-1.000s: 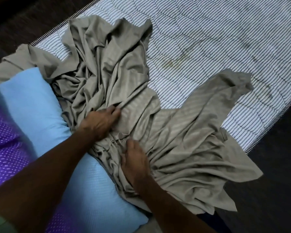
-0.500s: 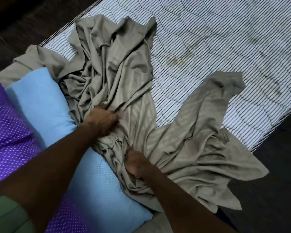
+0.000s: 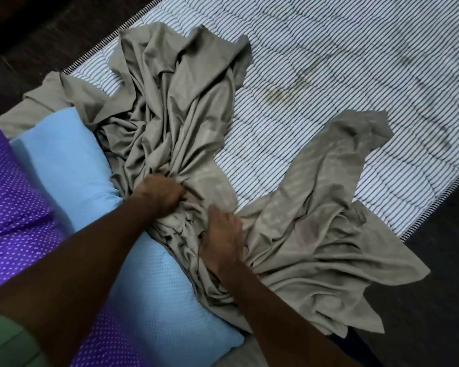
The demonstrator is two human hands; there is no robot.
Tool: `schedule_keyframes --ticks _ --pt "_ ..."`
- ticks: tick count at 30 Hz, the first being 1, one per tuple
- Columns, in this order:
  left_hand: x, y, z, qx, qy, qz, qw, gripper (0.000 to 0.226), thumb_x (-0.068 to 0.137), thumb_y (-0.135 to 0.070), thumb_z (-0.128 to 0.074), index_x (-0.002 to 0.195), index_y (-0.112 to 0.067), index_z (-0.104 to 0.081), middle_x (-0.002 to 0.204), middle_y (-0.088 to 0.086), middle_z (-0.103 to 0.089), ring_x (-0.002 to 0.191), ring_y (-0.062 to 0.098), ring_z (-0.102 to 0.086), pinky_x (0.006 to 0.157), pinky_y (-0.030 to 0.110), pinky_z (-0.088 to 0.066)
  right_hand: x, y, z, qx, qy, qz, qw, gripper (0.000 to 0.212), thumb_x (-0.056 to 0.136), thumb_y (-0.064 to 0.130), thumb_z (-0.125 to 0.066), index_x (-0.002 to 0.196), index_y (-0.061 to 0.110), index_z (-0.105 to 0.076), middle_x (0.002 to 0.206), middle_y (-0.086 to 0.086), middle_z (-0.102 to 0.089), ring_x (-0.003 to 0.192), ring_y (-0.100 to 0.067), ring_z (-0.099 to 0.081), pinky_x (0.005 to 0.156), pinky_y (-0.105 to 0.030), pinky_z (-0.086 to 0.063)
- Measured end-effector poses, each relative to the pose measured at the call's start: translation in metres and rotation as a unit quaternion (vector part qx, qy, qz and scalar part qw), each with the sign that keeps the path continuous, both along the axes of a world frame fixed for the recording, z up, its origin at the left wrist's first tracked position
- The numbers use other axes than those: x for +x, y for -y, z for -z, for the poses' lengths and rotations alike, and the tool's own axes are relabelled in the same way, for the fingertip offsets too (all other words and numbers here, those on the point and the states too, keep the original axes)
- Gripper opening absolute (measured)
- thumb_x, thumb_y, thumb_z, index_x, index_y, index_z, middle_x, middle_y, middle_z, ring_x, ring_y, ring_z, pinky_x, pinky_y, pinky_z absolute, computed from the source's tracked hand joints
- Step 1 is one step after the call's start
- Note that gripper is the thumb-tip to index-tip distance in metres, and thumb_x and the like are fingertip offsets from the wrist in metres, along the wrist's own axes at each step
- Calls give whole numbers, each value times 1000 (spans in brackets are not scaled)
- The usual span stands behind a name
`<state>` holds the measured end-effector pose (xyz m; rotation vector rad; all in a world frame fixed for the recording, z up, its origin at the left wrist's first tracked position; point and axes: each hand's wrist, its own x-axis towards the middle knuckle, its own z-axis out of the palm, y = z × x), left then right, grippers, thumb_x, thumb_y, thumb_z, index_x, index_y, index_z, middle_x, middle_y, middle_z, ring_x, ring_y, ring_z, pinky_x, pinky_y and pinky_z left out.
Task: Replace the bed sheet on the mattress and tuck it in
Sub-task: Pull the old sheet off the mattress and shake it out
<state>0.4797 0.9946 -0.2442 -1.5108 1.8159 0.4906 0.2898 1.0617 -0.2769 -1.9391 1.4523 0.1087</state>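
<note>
A crumpled grey-beige bed sheet (image 3: 186,107) lies bunched across the near end of a blue-and-white striped mattress (image 3: 329,62). My left hand (image 3: 161,193) grips a gathered fold of the sheet beside the pillow, fingers curled into the cloth. A little lower and to the right, my right hand (image 3: 221,235) lies on the bunched sheet with its fingers reaching into the folds; its fingertips are hidden by cloth. One flap of the sheet (image 3: 337,165) spreads right and hangs over the mattress's near edge.
A light blue pillow (image 3: 64,160) lies under my arms at the left, with purple dotted fabric (image 3: 13,197) beside it. Dark floor (image 3: 429,287) borders the mattress at right and at the upper left. The far mattress surface is bare and stained.
Both hands have drawn the sheet together toward me. My left hand went from flat fingers to a grip on a fold; my right hand shifted up along the bunched cloth.
</note>
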Motion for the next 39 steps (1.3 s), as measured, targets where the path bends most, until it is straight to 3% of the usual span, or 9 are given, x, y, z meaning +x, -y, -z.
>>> schedule_keyframes --ticks 5,12,18,20,23,27,31,36,39 --pt "0 -3 -4 64 78 -52 993 49 98 -56 -51 131 -23 -66 136 2 -65 126 23 -62 101 37 -48 18 7 1 320 104 -106 936 62 82 41 -56 141 22 -55 139 -13 -62 128 -32 -57 105 -36 -48" --pt "13 12 3 -177 -113 -33 977 48 81 -30 -69 129 -23 -61 125 6 -63 113 31 -63 90 43 -51 34 53 22 -28 239 203 949 48 79 14 -49 124 6 -62 116 -12 -57 113 -33 -57 102 -45 -48" --pt "25 67 15 -311 -91 -61 944 62 94 -30 -61 152 -16 -42 158 7 -42 137 28 -47 106 42 -40 105 157 22 59 306 319 895 54 97 42 -41 127 1 -60 129 -19 -57 126 -35 -53 112 -43 -38" --pt "33 81 16 -338 -80 -89 934 57 104 -28 -40 159 -17 -32 164 6 -36 141 26 -45 108 40 -39 145 180 15 129 347 290 883 64 96 52 -37 137 7 -55 140 -18 -55 134 -35 -50 117 -55 -34" --pt "59 100 7 -363 -90 -111 921 58 101 -25 -23 158 -25 -35 162 1 -38 142 24 -42 107 38 -36 214 176 -29 125 144 93 977 53 103 24 -26 150 5 -41 155 -31 -35 146 -53 -21 116 -72 -10" --pt "128 92 3 -254 -148 -91 951 51 97 -35 -34 140 -28 -61 152 1 -53 143 23 -44 113 39 -25 259 166 -5 235 144 -41 960 50 102 13 -29 148 2 -44 148 -38 -39 137 -51 -35 110 -70 -24" --pt "180 53 -1 -162 5 -121 979 62 88 -36 -33 140 -14 -59 148 13 -55 138 34 -49 120 49 -24 244 159 12 178 240 -83 951 41 104 20 -43 139 7 -61 144 -17 -58 123 -12 -50 106 -23 -36" --pt "177 66 -14 5 266 -191 945 57 104 -52 -26 145 -27 -56 155 2 -48 149 34 -27 124 52 -1 229 141 48 -70 285 -33 955 26 88 28 -52 94 18 -74 95 -3 -72 93 -26 -63 90 -43 -50" --pt "171 74 -11 62 286 -173 940 58 105 -53 -27 153 -27 -45 161 3 -40 153 35 -21 124 55 1 231 114 48 -26 243 -139 960 53 91 45 -31 103 20 -77 111 -7 -74 121 -33 -61 111 -49 -39"
